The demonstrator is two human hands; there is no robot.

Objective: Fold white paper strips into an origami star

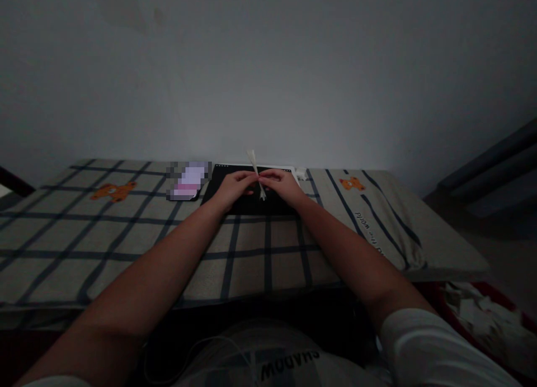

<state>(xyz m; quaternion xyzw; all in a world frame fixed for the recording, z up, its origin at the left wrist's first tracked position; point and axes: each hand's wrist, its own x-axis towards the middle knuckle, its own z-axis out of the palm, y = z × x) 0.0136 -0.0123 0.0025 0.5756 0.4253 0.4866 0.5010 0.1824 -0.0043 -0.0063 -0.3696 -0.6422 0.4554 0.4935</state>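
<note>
A narrow pale strip, paper-like and slightly flared at both ends, stands between my fingertips. My left hand pinches its middle from the left. From the other side, the fingers of my right hand press on the same spot, with the thumb and forefinger close together. Both hands are over a black flat pad or board with a row of small light marks along its far edge. The strip's lower end shows below the fingers. Its exact kind is hard to make out in the dim light.
A phone with a lit, blurred screen lies left of the black pad. Beneath everything is a checked tablecloth with bear prints. A small white object sits by the wall. A red bin with crumpled white scraps stands lower right.
</note>
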